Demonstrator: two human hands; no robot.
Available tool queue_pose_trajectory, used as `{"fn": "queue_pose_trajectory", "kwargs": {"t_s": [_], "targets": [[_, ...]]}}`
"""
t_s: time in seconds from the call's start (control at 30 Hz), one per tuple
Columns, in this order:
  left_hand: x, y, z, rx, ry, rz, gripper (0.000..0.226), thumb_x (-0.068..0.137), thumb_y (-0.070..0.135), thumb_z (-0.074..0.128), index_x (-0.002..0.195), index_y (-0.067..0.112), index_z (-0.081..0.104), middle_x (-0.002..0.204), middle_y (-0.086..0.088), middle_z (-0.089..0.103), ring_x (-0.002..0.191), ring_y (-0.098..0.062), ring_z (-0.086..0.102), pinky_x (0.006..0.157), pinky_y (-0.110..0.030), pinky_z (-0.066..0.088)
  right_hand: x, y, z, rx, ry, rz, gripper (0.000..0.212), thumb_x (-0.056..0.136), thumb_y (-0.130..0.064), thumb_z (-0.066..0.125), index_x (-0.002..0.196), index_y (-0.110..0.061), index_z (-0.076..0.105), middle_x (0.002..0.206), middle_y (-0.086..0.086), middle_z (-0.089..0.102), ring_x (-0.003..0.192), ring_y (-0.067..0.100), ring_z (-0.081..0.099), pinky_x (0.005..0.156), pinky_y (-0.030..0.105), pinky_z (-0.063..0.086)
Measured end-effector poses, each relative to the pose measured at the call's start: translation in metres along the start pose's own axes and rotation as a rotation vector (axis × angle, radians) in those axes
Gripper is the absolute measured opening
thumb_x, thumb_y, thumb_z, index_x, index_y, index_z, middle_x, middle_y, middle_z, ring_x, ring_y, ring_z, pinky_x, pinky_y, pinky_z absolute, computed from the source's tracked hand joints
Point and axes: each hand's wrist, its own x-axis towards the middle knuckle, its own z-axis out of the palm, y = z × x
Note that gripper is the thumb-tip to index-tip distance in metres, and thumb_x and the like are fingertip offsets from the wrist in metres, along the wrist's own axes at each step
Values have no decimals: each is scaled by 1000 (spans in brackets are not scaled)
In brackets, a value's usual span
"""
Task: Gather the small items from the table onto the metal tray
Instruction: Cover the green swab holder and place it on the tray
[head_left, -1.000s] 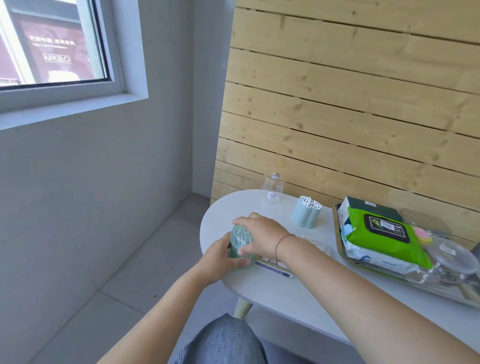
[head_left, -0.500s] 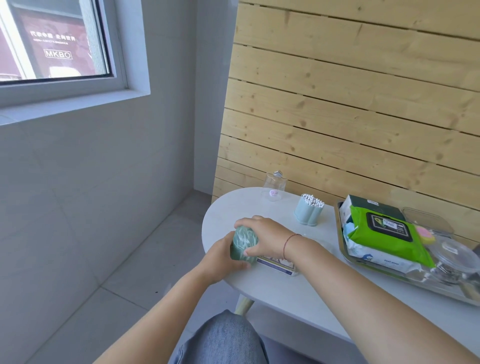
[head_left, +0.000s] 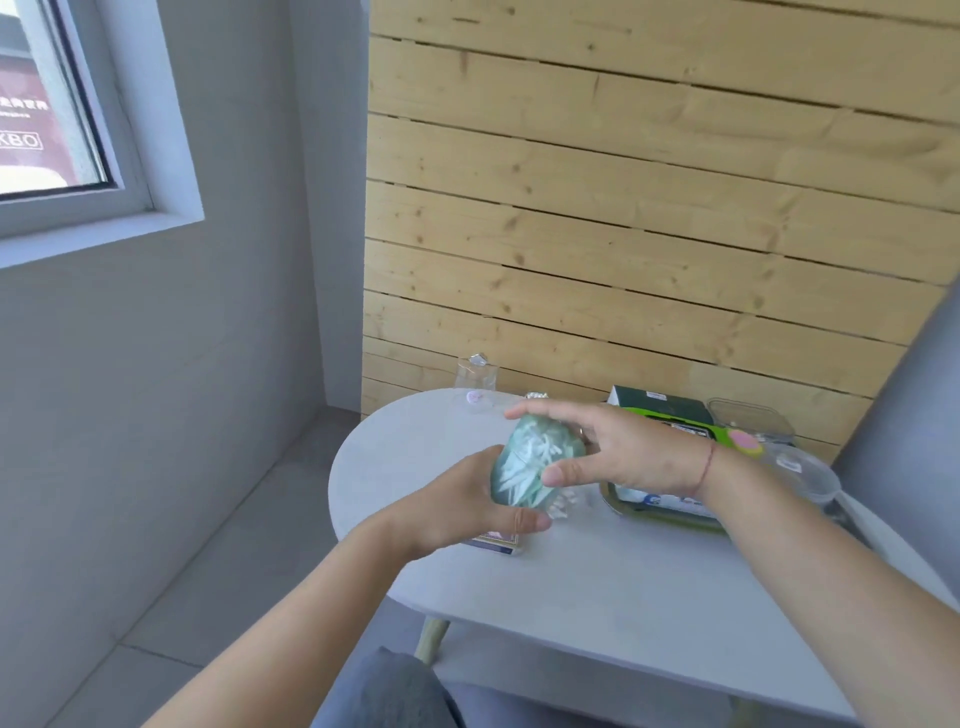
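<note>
Denim-clad knee at the bottom edge, and above it both forearms reach over the white worktop (head_left: 597, 597). Left hand (head_left: 467, 506) cups a pale green packet (head_left: 524, 467) from below, thumb and fingers wrapped round its lower end, gripping it. Right hand (head_left: 618, 449) sits just beside the packet's upper end, fingers spread wide, thumb tip touching its side. Packet is lifted off the worktop, tilted, white streaks on it; no print readable. Under the left hand, a small box (head_left: 493, 543) lies flat. Further right, the metal tray (head_left: 670, 522) holds a green wipes pack (head_left: 691, 428), label blurred. Far back, a clear pouch (head_left: 475, 384). Window lettering reads "KBO".
</note>
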Motion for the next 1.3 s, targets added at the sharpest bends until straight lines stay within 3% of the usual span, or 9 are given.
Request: {"fn": "queue_pose_trajectory", "kwargs": {"t_s": [0.13, 0.3, 0.43, 0.57, 0.73, 0.87, 0.97, 1.07, 1.3], "targets": [[21, 9, 29, -34, -229, -9, 29, 76, 23, 73, 90, 10, 51, 78, -9, 44, 67, -22, 40, 61, -35, 34, -41, 18, -12, 36, 11, 31, 57, 84, -24, 68, 134, -37, 45, 121, -18, 55, 115, 3, 54, 99, 23, 43], [41, 11, 63, -200, -414, -1, 20, 75, 11, 67, 88, 14, 52, 77, -2, 46, 67, -13, 42, 56, -20, 33, -76, 37, -11, 51, 61, 28, 52, 87, -23, 65, 132, -37, 45, 113, -28, 53, 112, -1, 53, 93, 16, 42], [61, 12, 99, -64, -194, 1, 19, 76, 10, 68, 85, 21, 55, 71, 6, 50, 62, -8, 44, 54, -18, 37, -94, 67, -4, 22, 326, -5, 42, 87, -29, 65, 125, -35, 50, 126, -9, 50, 113, 1, 50, 100, 19, 39], [80, 8, 135, -77, 30, 23, 38, 73, 11, 73, 106, 19, 57, 86, 5, 66, 75, -3, 62, 66, -16, 48, -100, 87, 1, 60, 586, 15, 35, 79, -35, 68, 113, -33, 58, 119, -7, 55, 112, 1, 51, 97, 15, 38], [112, 12, 187, -14, 394, 183, 36, 72, 5, 69, 105, 7, 54, 90, 3, 66, 79, 0, 63, 61, -8, 46, -89, 99, 8, 18, 1024, 301, 34, 81, -28, 66, 114, -28, 57, 111, -2, 49, 93, 10, 48, 71, 3, 35], [127, 4, 195, -33, 358, 129, 49, 71, 14, 72, 115, 17, 51, 104, 3, 68, 94, -6, 65, 75, -20, 54, -100, 111, -15, 38, 813, 357, 48, 81, -39, 67, 126, -29, 50, 126, -1, 47, 111, 9, 46, 88, 17, 33], [132, 13, 178, -52, 40, -25, 39, 72, 16, 74, 106, 17, 54, 79, 10, 59, 64, -5, 54, 59, -17, 44, -129, 115, -47, 326, 487, 227, 51, 81, -36, 70, 128, -33, 52, 131, -9, 53, 123, 8, 49, 104, 24, 38], [138, 24, 173, -173, -185, -60, 28, 73, 13, 69, 97, 14, 55, 67, 8, 48, 55, -7, 41, 52, -18, 37, -140, 125, -59, 462, 440, 116, 46, 78, -25, 73, 121, -33, 57, 113, -7, 64, 105, 9, 62, 94, 26, 50], [165, 24, 202, -95, 157, -77, 54, 71, 23, 80, 113, 19, 46, 94, 8, 61, 78, -3, 58, 65, -17, 47, -133, 149, -62, 365, 700, 145, 41, 81, -19, 71, 117, -32, 57, 113, -27, 52, 92, -15, 56, 87, 13, 47]]}}
